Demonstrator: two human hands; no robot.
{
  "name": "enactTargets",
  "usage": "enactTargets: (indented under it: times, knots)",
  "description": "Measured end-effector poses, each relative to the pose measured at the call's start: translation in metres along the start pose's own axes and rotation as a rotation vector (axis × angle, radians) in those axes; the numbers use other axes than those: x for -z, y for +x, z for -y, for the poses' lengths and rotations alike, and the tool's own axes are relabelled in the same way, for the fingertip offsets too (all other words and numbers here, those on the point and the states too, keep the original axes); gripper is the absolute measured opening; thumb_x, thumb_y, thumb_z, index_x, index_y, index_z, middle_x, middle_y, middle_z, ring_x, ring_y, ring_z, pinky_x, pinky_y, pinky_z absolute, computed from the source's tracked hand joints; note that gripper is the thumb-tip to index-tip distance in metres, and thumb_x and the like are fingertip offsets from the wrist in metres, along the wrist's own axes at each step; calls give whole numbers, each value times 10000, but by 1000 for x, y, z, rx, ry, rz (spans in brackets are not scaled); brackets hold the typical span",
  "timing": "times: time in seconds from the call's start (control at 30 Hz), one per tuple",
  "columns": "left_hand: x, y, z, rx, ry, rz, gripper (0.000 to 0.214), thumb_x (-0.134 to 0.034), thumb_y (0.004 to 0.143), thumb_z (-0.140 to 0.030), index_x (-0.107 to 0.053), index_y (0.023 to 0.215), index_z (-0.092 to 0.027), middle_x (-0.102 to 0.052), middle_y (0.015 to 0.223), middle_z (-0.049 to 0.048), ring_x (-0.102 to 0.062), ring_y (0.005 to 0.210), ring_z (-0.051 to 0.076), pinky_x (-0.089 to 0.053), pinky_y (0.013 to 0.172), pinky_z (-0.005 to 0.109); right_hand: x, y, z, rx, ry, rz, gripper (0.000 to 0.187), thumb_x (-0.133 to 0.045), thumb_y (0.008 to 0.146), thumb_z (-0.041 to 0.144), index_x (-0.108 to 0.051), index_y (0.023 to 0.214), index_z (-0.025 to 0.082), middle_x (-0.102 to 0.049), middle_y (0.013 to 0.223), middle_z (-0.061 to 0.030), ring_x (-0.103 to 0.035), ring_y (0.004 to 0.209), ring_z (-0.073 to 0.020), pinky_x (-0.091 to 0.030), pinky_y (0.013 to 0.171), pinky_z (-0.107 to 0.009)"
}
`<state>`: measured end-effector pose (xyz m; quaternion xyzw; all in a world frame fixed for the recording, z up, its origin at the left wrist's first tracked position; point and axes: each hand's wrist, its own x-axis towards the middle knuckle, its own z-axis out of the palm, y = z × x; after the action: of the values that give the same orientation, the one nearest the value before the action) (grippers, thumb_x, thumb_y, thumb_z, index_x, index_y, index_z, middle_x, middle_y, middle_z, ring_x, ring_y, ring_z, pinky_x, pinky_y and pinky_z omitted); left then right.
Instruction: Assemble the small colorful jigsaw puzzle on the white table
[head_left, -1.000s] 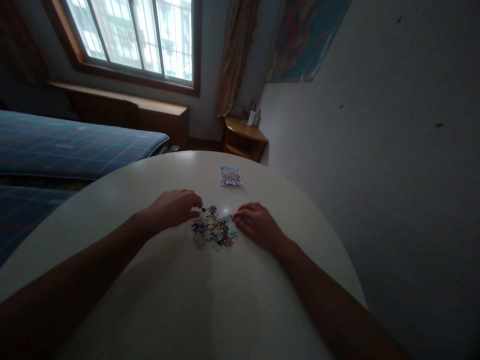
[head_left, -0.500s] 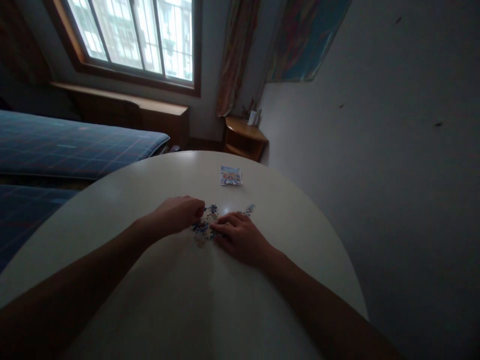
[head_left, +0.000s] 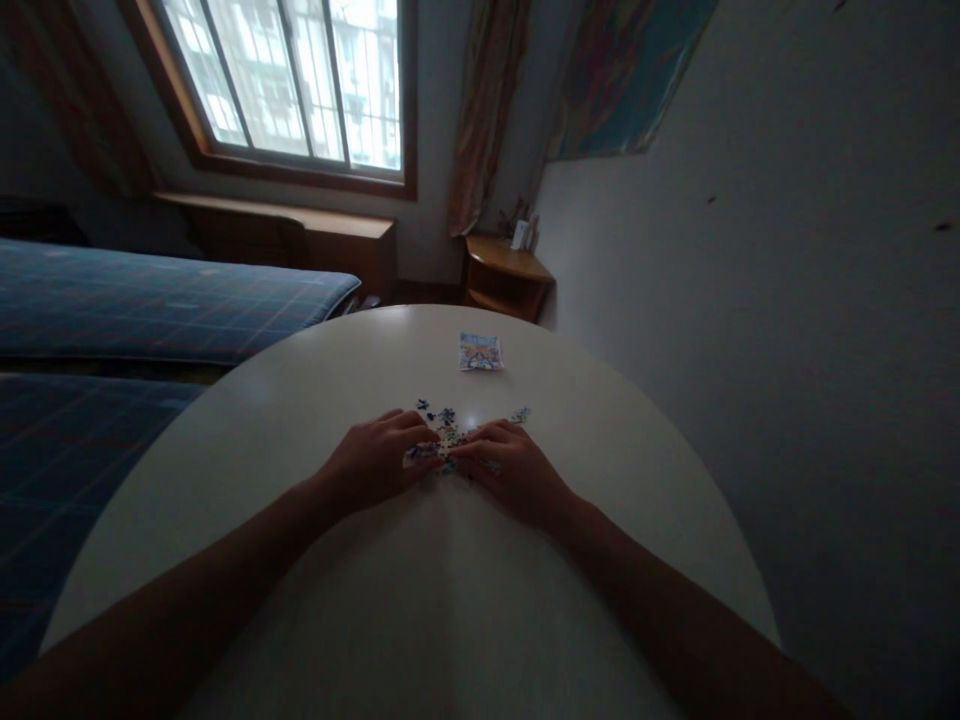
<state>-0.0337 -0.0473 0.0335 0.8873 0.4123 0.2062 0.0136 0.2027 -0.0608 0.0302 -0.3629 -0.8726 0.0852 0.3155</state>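
1. I have the left hand (head_left: 375, 460) over the near left side of the puzzle pieces (head_left: 444, 437), its fingers (head_left: 411, 437) half curled. I cannot tell whether they grip any.
2. My right hand (head_left: 517, 468) lies on the other side, fingers (head_left: 491, 436) bent over the pieces; again I cannot tell whether anything is pinched.
3. The pile sits between the two sets of fingers, on the desk (head_left: 337, 370), partly hidden under them.
4. Against half a second ago, the left fingers have come nearer to me and closer to the right ones.
5. Two dark pieces (head_left: 422, 404) now show just beyond the left fingers; the pieces seen earlier on the near side of the pile are out of sight.
6. The small cluster (head_left: 521, 413) remains just beyond the right fingers.
7. The printed packet (head_left: 480, 353) stays farther out, beyond both hands' fingers; my view has swung slightly left.
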Motion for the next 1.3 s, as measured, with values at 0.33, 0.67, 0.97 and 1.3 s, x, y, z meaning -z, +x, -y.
enactTargets:
  times: [0.33,0.67,0.97,1.3]
  knots:
    - [-11,2,-5,-19,-104,9,119,-624,913,-249,-737,877,-238,-726,915,14,-654,848,181,-506,708,281,51,-3,-30,-331,-135,189,59,-699,863,214,-754,870,234,-749,829,-27,-654,852,-202,-482,811,-338]
    - [-8,9,20,261,-276,-80,292,-557,937,-419,-771,998,-231,-753,939,34,-634,634,134,-494,637,256,19,-2,-12,-162,-193,118,260,-653,908,268,-680,1160,213,-704,1149,-93,-607,1083,-236,-466,961,-424]
    - [-21,19,28,274,-370,-150,289,-542,948,-399,-771,1007,-233,-752,940,38,-663,733,159,-519,709,260,-8,-5,-1,65,-163,204,339,-502,998,345,-614,1307,260,-617,1377,-45,-446,1370,-268,-371,1104,-489]
    - [-26,18,39,91,-44,-30,290,-481,1001,-285,-719,1165,-294,-671,998,54,-595,901,200,-492,822,323,-6,-5,0,53,-133,41,186,-591,951,218,-719,1077,265,-764,1088,-33,-640,1175,-214,-463,977,-391]
